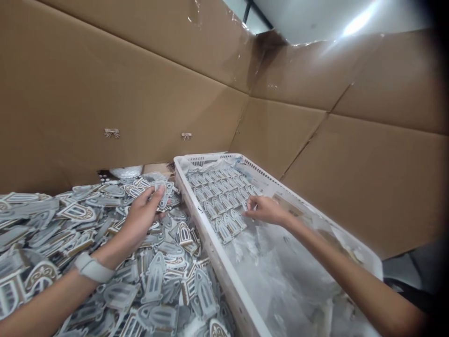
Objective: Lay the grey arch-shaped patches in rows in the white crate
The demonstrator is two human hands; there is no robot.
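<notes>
My left hand, with a pale band on its wrist, is closed on one or more grey arched window-shaped pieces above the loose pile. My right hand reaches into the white plastic crate, its fingers pinched at the end of the front row of laid pieces. A pale piece edge shows at those fingertips, mostly hidden by them. Several rows of the same arched pieces lie side by side in the far part of the crate, over clear plastic film.
A large heap of loose arched pieces, some showing white and gold faces, spreads left of the crate. Tall cardboard walls stand behind and to the right. Two small clips are fixed to the cardboard. A clear plastic bag lies behind the heap.
</notes>
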